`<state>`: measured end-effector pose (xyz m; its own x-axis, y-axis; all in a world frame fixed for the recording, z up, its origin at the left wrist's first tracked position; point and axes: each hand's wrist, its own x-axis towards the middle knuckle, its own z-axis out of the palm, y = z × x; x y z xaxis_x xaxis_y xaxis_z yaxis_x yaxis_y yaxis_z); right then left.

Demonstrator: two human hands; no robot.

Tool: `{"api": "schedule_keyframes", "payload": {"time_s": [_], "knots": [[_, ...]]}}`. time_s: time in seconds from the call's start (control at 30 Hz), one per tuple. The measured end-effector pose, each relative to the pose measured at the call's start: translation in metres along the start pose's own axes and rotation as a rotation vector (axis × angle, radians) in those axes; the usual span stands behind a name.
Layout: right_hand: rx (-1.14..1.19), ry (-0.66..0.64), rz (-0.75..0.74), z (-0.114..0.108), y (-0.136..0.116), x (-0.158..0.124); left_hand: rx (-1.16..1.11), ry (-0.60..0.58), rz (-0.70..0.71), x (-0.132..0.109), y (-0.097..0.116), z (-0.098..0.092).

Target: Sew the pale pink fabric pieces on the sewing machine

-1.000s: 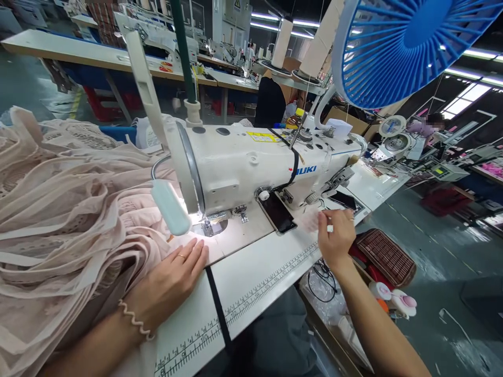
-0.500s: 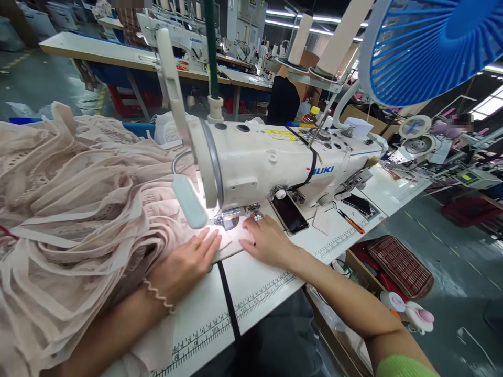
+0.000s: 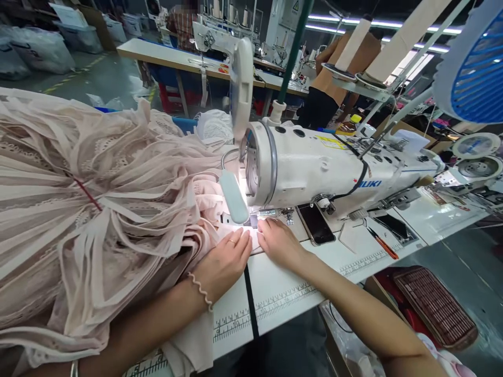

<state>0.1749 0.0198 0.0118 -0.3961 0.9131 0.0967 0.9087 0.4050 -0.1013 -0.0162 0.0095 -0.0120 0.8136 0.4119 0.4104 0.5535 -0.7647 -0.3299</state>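
A white sewing machine (image 3: 310, 162) stands on the white table, its lamp lighting the needle area. My left hand (image 3: 228, 257) lies with fingers extended on pale pink fabric (image 3: 255, 242) just in front of the presser foot. Close to its right, my right hand (image 3: 278, 242) has its fingers bent together at the fabric's edge beside the foot; what lies under the fingertips is hidden. A large heap of pale pink lace-trimmed pieces (image 3: 129, 209), tied with a red string (image 3: 87, 192), lies left of the machine.
A phone (image 3: 316, 225) lies under the machine arm, with orange-handled snips (image 3: 383, 243) further right. Thread cones (image 3: 353, 44) and a blue fan (image 3: 479, 68) rise at the upper right. A person (image 3: 334, 78) is beyond the machine.
The view has swung left, so the machine appears further right and more of the heap shows. My right hand has come closer to my left. The machine's end cover stands more open to view.
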Motion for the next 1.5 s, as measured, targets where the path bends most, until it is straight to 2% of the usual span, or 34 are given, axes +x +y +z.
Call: {"api": "schedule_keyframes", "payload": {"time_s": [0.1,0.2,0.33,0.53,0.7,0.77,0.87,0.97,1.07,1.23,1.33,1.43,1.5], "knots": [[0.260,0.043,0.111,0.006,0.000,0.004,-0.096,0.006,-0.151,-0.003,-0.007,0.006],[0.472,0.056,0.204,0.007,0.001,0.003,-0.217,0.061,-0.270,-0.006,-0.005,0.007],[0.562,0.057,0.234,0.005,0.002,0.001,-0.253,0.048,-0.181,-0.007,0.010,0.006],[0.509,0.076,0.246,0.009,0.002,0.003,-0.121,-0.015,-0.142,-0.008,0.016,0.008],[0.488,0.103,0.218,0.009,0.004,0.001,-0.074,0.010,-0.133,-0.003,0.014,0.005],[0.502,0.150,0.163,0.009,0.006,-0.002,-0.074,0.036,-0.136,-0.001,0.015,0.005],[0.472,0.235,-0.037,0.007,0.010,-0.008,-0.091,0.073,-0.150,0.002,0.015,0.008],[0.305,0.239,-0.195,0.006,0.008,-0.013,-0.138,0.083,-0.213,0.002,0.013,0.008],[0.089,0.238,-0.222,0.008,0.001,-0.013,-0.124,0.081,-0.301,0.002,0.008,0.003],[-0.113,0.262,-0.274,0.009,-0.007,-0.011,-0.162,-0.002,-0.222,0.006,0.002,-0.004],[-0.090,0.173,-0.310,0.005,0.002,-0.008,-0.197,0.040,-0.180,0.009,0.005,0.000],[0.039,-0.017,-0.228,0.000,0.018,-0.004,-0.193,0.070,-0.165,0.009,0.011,0.004],[0.155,-0.093,-0.164,0.002,0.030,-0.002,-0.197,0.052,-0.176,0.009,0.013,0.006]]}}
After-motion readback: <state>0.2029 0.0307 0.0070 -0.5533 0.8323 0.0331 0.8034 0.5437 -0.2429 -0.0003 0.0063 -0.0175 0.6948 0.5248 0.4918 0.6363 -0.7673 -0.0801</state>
